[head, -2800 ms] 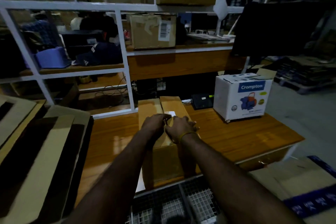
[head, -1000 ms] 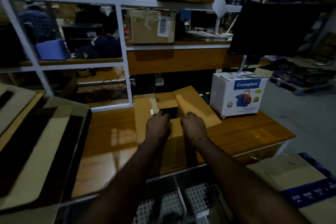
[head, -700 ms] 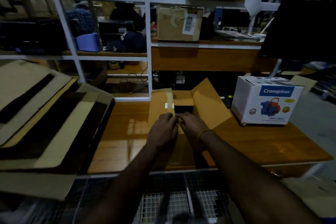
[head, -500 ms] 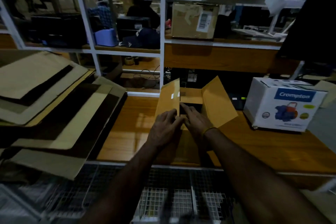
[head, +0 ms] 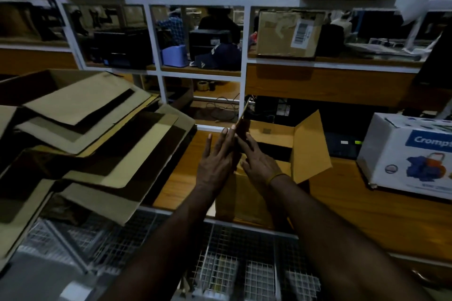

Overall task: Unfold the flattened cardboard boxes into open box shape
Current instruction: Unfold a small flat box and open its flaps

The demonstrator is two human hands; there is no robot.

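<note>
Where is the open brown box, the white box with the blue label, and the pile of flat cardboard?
open brown box point(head: 310, 146), head view, on its raised right flap.
white box point(head: 381, 154), head view, on its left side wall.
pile of flat cardboard point(head: 80, 102), head view, on the top sheet.

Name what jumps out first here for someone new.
Centre: both hands, left hand and right hand, pressed flat on either side of the raised left flap of a half-opened cardboard box on the wooden bench. Left: a slumped stack of flattened cartons. Right: a white Crompton box.
</note>
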